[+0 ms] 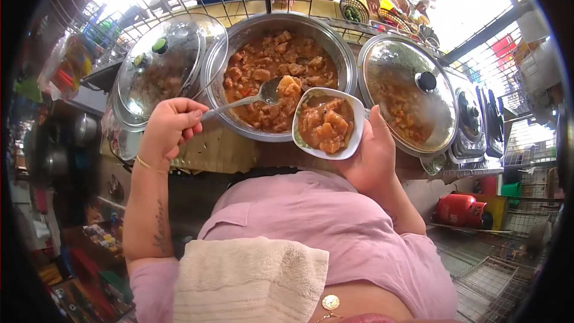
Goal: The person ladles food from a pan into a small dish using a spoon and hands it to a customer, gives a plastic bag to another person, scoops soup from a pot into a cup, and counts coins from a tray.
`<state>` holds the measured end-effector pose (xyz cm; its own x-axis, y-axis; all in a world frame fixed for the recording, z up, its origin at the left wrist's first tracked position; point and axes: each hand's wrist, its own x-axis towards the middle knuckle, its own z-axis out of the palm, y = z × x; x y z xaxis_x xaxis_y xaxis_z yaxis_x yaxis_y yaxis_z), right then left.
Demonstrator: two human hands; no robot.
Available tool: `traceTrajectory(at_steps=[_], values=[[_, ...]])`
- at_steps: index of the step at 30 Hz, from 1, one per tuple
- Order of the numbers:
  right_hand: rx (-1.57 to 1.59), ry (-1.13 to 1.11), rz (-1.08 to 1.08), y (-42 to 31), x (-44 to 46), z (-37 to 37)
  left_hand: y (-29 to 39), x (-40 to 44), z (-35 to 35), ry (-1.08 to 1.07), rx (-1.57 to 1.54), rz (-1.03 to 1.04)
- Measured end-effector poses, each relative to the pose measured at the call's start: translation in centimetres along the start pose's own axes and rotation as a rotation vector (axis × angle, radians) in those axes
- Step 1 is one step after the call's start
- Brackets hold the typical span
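My left hand (174, 124) is closed on the handle of a metal serving spoon (269, 91). A chunk of saucy meat (289, 87) sits at the spoon's tip, over the large metal pot (209, 75) of reddish-brown stew (263, 60). In my right hand (378, 154) is a small white square bowl (341, 154), held by its side and bottom near the pot's front right rim. Pieces of meat in sauce (326, 124) partly fill this bowl, which tilts toward me. The fingers under the bowl are hidden.
Glass-lidded pots stand left (158, 66) and right (409, 93) of the open pot. Behind them runs a wire grille (239, 3), with people's hands (373, 1) and a basket of green produce (354, 11) beyond. A red gas cylinder (457, 209) sits low at right.
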<state>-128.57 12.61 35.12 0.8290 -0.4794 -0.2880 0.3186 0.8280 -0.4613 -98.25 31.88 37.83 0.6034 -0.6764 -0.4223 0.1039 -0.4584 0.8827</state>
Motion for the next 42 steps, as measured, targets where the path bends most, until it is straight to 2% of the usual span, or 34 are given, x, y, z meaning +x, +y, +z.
traceTrajectory(at_steps=[2, 7, 10, 11, 14, 15, 18, 25, 29, 32, 34, 36, 39, 42], values=[[-0.015, -0.010, 0.005, 0.1, 0.3, 0.1, -0.2, -0.7, -0.2, 0.007, -0.080, 0.012], [-0.016, -0.065, 0.030, 0.1, 1.0, 1.4, 2.5, -4.6, -0.2, 0.122, 0.028, 0.233], [-0.009, -0.088, 0.042, 0.2, 1.8, 2.1, 3.7, -7.3, 1.7, 0.263, 0.286, 0.452], [-0.019, -0.087, 0.039, 0.1, 2.0, 2.2, 2.8, -7.4, 2.2, 0.277, 0.349, 0.637], [-0.008, -0.082, 0.020, 0.2, 2.6, 2.8, 2.1, -7.9, 3.3, 0.245, 0.648, 1.018], [-0.007, -0.086, 0.006, 0.4, 3.0, 2.6, 1.9, -8.3, 3.7, 0.217, 0.619, 1.019], [-0.009, -0.101, 0.000, 0.1, 3.0, 3.0, 1.3, -8.9, 3.8, 0.333, 0.563, 1.101], [0.040, -0.194, -0.044, 0.2, 4.4, 2.9, 0.5, -9.1, 3.4, 0.266, 0.525, 0.976], [-0.017, -0.120, -0.073, -0.2, 4.2, 2.7, 1.4, -8.6, 3.0, 0.457, 0.555, 0.950], [0.025, -0.090, -0.068, -0.3, 3.8, 2.0, 1.2, -6.2, 2.7, 0.505, 0.611, 0.973], [0.007, -0.065, -0.047, -0.3, 3.3, 2.1, 0.2, -3.8, 2.9, 0.543, 0.764, 0.963], [-0.007, -0.050, -0.028, -0.3, 2.8, 2.0, -1.0, -1.3, 3.2, 0.536, 0.909, 0.917], [-0.022, -0.031, -0.007, -0.4, 2.2, 1.7, -1.2, 0.3, 3.4, 0.445, 0.870, 0.817], [0.007, -0.041, -0.036, -0.8, 1.5, 2.2, 0.7, -0.4, 2.6, 0.306, 0.756, 0.617]])
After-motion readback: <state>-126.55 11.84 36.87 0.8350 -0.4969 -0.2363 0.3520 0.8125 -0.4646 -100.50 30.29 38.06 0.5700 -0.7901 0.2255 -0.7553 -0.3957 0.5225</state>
